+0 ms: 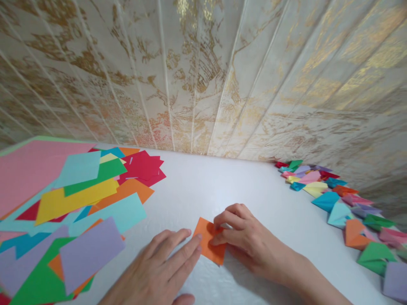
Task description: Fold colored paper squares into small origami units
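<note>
A small piece of orange paper (208, 242) lies on the white table in front of me, tilted, its right part under my fingers. My right hand (251, 241) comes in from the right with curled fingers gripping that paper's right side; the thumb is mostly hidden behind the palm. My left hand (165, 262) lies low with fingers stretched out, and its fingertips touch the paper's left edge. Nothing is held in the left hand.
Loose coloured paper sheets overlap on the left, with a lavender sheet (92, 256) nearest and red pieces (143, 167) farther back. Many-coloured folded paper pieces, one orange (356, 235), line the right side. A gold-patterned curtain (197, 76) hangs behind the white table (203, 182).
</note>
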A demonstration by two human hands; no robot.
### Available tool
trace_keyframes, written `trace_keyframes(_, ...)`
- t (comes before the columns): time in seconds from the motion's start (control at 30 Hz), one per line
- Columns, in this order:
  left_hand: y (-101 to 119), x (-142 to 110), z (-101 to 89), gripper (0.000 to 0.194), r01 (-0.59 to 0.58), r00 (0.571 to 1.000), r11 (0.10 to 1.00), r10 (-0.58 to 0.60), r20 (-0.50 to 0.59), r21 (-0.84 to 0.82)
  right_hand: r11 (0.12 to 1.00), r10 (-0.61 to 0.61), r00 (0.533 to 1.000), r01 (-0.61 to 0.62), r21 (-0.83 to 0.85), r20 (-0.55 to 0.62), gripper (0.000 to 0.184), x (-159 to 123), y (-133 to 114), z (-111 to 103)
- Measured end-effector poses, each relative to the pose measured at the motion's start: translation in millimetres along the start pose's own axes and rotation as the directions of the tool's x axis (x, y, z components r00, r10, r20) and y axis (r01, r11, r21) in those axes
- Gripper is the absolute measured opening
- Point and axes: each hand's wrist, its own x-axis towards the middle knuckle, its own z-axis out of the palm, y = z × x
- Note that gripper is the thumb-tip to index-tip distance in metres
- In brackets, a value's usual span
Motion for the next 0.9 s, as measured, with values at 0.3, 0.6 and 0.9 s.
trace_keyframes(0.3,5,-2,4.8,0.044,-0.007,0.999,1.0,0.007,0.038,-0.022,0.984,0.087,0.992,-0.101,0.145,0.095,0.018,-1,3,-4)
trace_keyframes(0.6,1,-2,9.4,0.041,-0.027,0.999,0.997,0.028,0.015,-0.07,0.991,0.064,0.998,-0.066,0.116,0.022,0.007,-1,5,1)
trace_keyframes(0.9,5,5,-3.6,0.036,-0.015,0.999,0.999,0.017,0.04,-0.05,0.939,0.324,0.944,-0.312,0.145,-0.069,0.015,4,-1,13)
